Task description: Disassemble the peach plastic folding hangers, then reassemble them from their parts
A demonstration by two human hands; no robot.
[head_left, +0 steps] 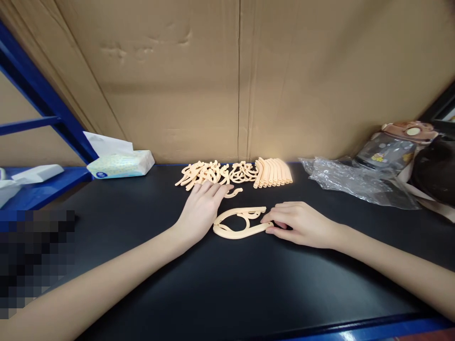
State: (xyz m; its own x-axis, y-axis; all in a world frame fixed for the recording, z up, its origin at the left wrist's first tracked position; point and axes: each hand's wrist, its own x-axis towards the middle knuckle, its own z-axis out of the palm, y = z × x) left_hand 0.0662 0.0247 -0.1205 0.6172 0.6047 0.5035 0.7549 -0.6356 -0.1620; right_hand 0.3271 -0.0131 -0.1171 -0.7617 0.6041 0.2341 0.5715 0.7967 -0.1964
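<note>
A beige plastic folding hanger (236,234), partly assembled, lies on the black table with its two curved arms toward the right. My right hand (302,225) pinches the end of its nearer arm between thumb and fingers. Just left of the hanger, my left hand (202,208) reaches away from me with its fingers bent. A small beige hook (235,192) shows at those fingertips, partly covered by them. Behind the hand sits a pile of loose beige hooks (204,170). Beside it are ring-shaped pieces (243,171) and a neat row of curved hanger arms (273,171).
A tissue pack (121,163) stands at the back left, near a blue metal frame (46,94). Crumpled clear plastic bags (359,182) lie at the right, before a clear bottle (387,149) and a dark bag (435,170). Cardboard (177,85) walls the table's back.
</note>
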